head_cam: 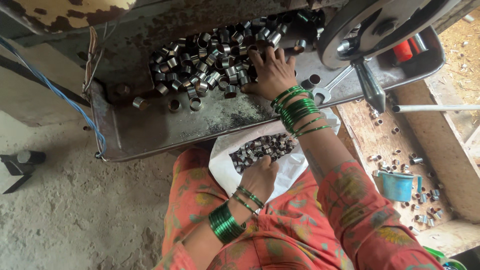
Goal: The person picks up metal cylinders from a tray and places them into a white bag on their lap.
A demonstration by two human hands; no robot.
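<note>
A heap of small shiny metal rings (210,55) lies on a rusty steel tray (150,132) of a machine. My right hand (272,72) rests on the heap's right side, fingers spread over the rings. My left hand (260,175) reaches into a white sack (225,167) on my lap, closed on several metal rings (262,147) inside it. Green bangles ring both wrists.
A spanner (332,86) and a machine lever (370,87) lie to the right of my right hand. A wooden bench (372,132) at right carries scattered rings and a blue cup (398,186). Blue wire (60,92) hangs at left above the concrete floor (65,210).
</note>
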